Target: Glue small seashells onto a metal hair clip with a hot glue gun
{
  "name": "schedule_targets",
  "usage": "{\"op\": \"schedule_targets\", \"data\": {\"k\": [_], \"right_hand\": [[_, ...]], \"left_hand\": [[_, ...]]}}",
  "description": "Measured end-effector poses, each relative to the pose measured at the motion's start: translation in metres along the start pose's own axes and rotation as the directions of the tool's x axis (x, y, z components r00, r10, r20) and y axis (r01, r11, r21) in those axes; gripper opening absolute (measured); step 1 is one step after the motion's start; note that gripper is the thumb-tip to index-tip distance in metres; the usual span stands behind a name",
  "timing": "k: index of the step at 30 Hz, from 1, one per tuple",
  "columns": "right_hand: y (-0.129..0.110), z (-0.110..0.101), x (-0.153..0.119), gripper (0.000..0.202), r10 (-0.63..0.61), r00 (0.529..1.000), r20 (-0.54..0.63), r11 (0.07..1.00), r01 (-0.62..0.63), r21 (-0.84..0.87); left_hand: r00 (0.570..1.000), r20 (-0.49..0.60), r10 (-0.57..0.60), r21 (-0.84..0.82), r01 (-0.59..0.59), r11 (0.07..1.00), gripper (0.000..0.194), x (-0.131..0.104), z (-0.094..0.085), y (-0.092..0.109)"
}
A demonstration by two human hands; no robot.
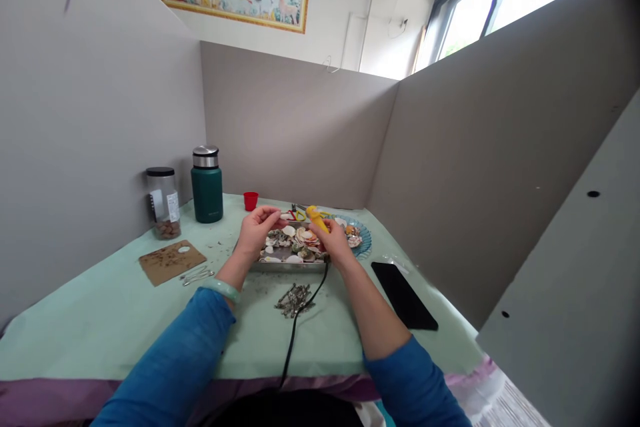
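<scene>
My right hand point(336, 243) grips a yellow corded tool point(317, 217), its tip pointing up and left; the black cord point(295, 327) runs down toward me. My left hand point(256, 230) is raised over a metal tray point(285, 265) filled with several seashells point(295, 240), fingers pinched on something small and pale that I cannot make out. Both hands meet above the tray. A jade-green bangle point(220, 289) sits on my left wrist.
A green thermos point(207, 185), a dark-lidded jar point(163, 203) and a red cup point(251, 200) stand at the back left. A brown card point(171, 261), metal pins point(196, 275), a pile of small metal parts point(294, 300), a blue glass plate point(364, 240) and a black phone point(404, 295) lie on the green tablecloth.
</scene>
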State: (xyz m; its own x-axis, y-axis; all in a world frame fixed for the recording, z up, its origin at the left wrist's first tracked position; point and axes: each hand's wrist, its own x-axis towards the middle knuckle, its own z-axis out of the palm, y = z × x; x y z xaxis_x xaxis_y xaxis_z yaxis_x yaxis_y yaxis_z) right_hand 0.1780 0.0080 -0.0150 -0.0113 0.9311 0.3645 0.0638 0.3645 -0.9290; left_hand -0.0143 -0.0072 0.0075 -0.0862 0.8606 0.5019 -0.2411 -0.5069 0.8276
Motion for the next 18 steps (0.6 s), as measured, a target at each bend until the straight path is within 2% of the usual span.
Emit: {"op": "schedule_targets", "data": {"k": [1, 2, 4, 6, 10, 13, 18], "right_hand": [[-0.004, 0.000, -0.001, 0.042, 0.040, 0.998, -0.037, 0.996, -0.037, 0.080], [-0.007, 0.000, -0.002, 0.041, 0.047, 0.999, -0.019, 0.986, -0.043, 0.164], [-0.015, 0.000, -0.006, 0.036, -0.009, 0.999, 0.052, 0.954, -0.007, 0.300], [-0.021, 0.001, -0.011, 0.035, -0.063, 0.989, 0.131, 0.936, 0.014, 0.351], [-0.026, 0.003, -0.019, 0.037, -0.114, 0.959, 0.259, 0.944, 0.024, 0.328], [-0.025, 0.004, -0.020, 0.036, -0.111, 0.951, 0.288, 0.955, 0.022, 0.296], [-0.023, 0.005, -0.020, 0.033, -0.080, 0.946, 0.313, 0.975, 0.009, 0.224]], "left_hand": [[1.000, -0.003, -0.006, -0.001, 0.006, 1.000, 0.035, 0.000, 0.000, -0.001], [1.000, -0.002, -0.016, 0.001, 0.016, 1.000, 0.035, 0.000, 0.000, -0.001], [0.999, 0.007, -0.040, 0.014, 0.040, 0.999, 0.036, 0.000, 0.000, -0.001], [0.998, 0.009, -0.058, 0.027, 0.058, 0.998, 0.036, 0.000, 0.001, -0.001], [0.996, -0.040, -0.080, 0.036, 0.081, 0.996, 0.037, 0.001, 0.002, -0.001], [0.993, -0.087, -0.079, 0.032, 0.082, 0.996, 0.035, 0.002, 0.001, -0.002], [0.994, -0.086, -0.062, 0.028, 0.064, 0.998, 0.031, 0.003, -0.001, -0.005]]}}
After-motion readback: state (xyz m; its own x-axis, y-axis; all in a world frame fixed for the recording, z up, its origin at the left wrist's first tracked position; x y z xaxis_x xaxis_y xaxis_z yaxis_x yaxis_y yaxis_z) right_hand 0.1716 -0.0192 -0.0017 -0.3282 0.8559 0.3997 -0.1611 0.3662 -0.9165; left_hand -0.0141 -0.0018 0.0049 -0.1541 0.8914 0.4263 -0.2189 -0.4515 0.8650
